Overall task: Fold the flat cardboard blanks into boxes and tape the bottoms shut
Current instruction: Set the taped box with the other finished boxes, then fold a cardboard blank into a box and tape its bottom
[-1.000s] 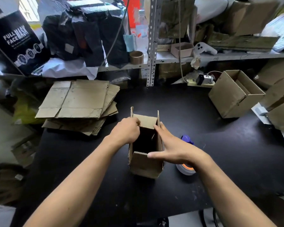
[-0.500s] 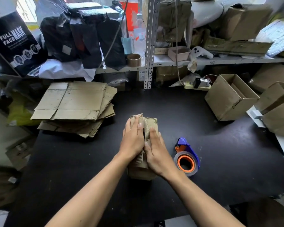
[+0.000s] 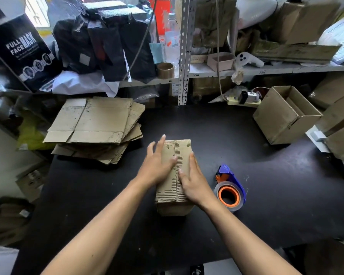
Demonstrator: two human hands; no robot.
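Observation:
A small cardboard box (image 3: 178,151) stands in the middle of the black table (image 3: 266,195) with its flaps folded shut on top. My left hand (image 3: 157,165) lies flat on the left flap, fingers straight and spread. My right hand (image 3: 193,179) presses flat on the right flap beside the centre seam. A blue tape dispenser (image 3: 229,187) with an orange-cored roll lies on the table just right of the box. A stack of flat cardboard blanks (image 3: 95,124) rests at the table's back left.
An open folded box (image 3: 284,116) stands at the back right, with more boxes (image 3: 340,132) at the right edge. Behind the table a metal shelf (image 3: 266,69) holds black bags, a tape roll (image 3: 165,70) and clutter. A power strip (image 3: 244,100) lies near the back edge.
A second ago the box was open with both hands at its rim. The flaps were then folded down, and my hands now press them flat, the left fingers spread wider.

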